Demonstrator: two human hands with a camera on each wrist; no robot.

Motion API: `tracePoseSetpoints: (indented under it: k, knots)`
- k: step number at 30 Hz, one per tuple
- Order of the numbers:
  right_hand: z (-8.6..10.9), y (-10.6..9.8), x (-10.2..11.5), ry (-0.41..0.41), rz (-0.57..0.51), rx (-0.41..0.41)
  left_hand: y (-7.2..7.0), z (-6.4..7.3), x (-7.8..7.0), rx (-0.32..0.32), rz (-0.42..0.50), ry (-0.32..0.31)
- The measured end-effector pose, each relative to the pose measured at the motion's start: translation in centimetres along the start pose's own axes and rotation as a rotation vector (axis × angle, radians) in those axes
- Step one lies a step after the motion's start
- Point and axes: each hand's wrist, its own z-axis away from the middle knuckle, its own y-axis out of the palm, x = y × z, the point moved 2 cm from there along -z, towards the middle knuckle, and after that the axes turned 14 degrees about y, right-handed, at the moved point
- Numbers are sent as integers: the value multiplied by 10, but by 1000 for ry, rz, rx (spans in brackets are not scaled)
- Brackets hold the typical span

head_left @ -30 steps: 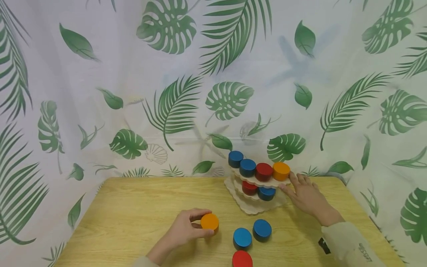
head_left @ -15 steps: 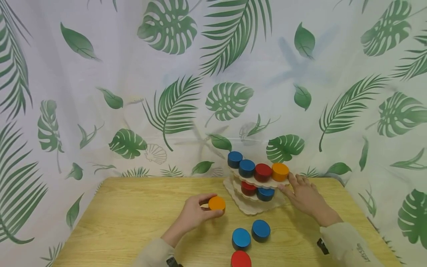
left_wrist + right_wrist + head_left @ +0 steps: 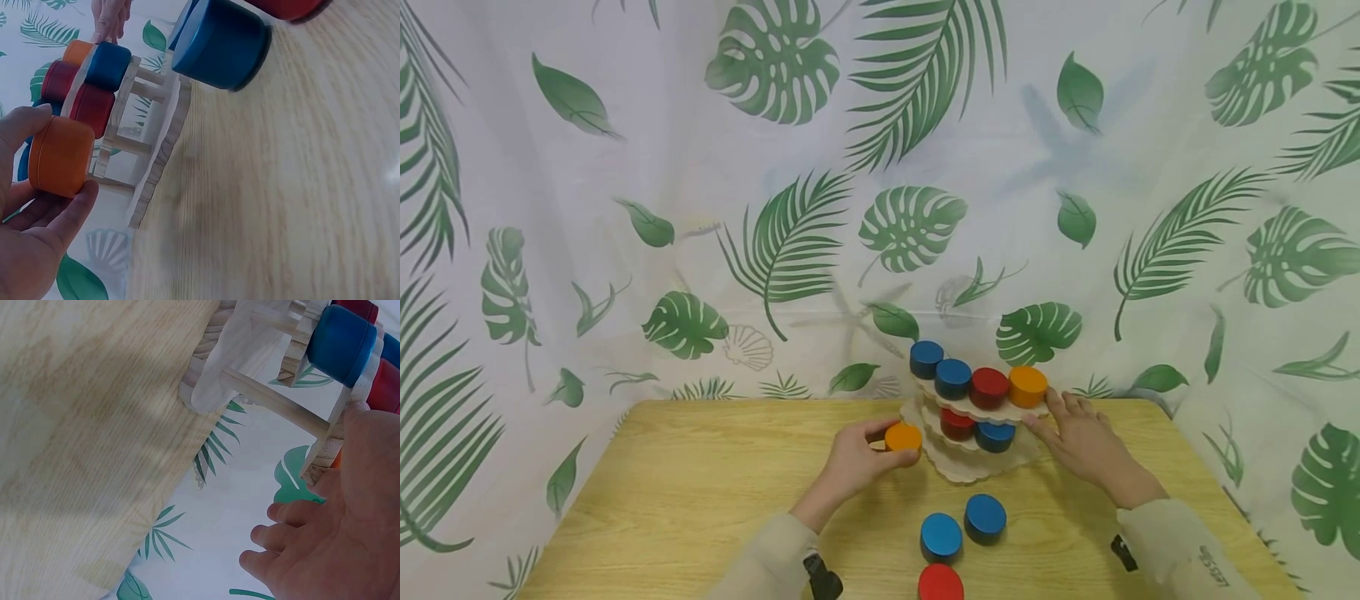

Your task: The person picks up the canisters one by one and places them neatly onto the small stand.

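My left hand [image 3: 852, 461] pinches an orange round tin [image 3: 903, 437] between thumb and fingers, raised off the table by the left side of a tiered wooden stand [image 3: 967, 468]. In the left wrist view this orange tin [image 3: 62, 156] shows a lid seam and sits level with the stand's upper tiers. Two blue tins, a red tin [image 3: 990, 388] and an orange tin [image 3: 1027, 386] line the top tier. Below them are a red tin [image 3: 957, 424] and a blue tin [image 3: 996, 437]. With thumb and index finger, my right hand [image 3: 1086, 442] holds the top tier's right end.
Two blue tins [image 3: 941, 537] and a red tin [image 3: 941, 582] stand on the wooden table [image 3: 700, 483] in front of the stand. A leaf-printed cloth [image 3: 820, 150] hangs behind the table's far edge.
My left hand has carried the orange tin up, away from me and rightward, from the table toward the stand's left side. The right hand has stayed at the stand.
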Motion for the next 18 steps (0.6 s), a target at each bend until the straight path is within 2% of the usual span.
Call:
tracePoseSetpoints:
  k: [8,13,18]
  knots:
    - [1,0,0,11,3,7,7,-14,4,-23,-35,-12]
    - [1,-1,1,7,2,2,8,-22,6,-50,-31,-2]
    - [1,-1,1,6,3,-3,8,-29,8,-50,-45,7]
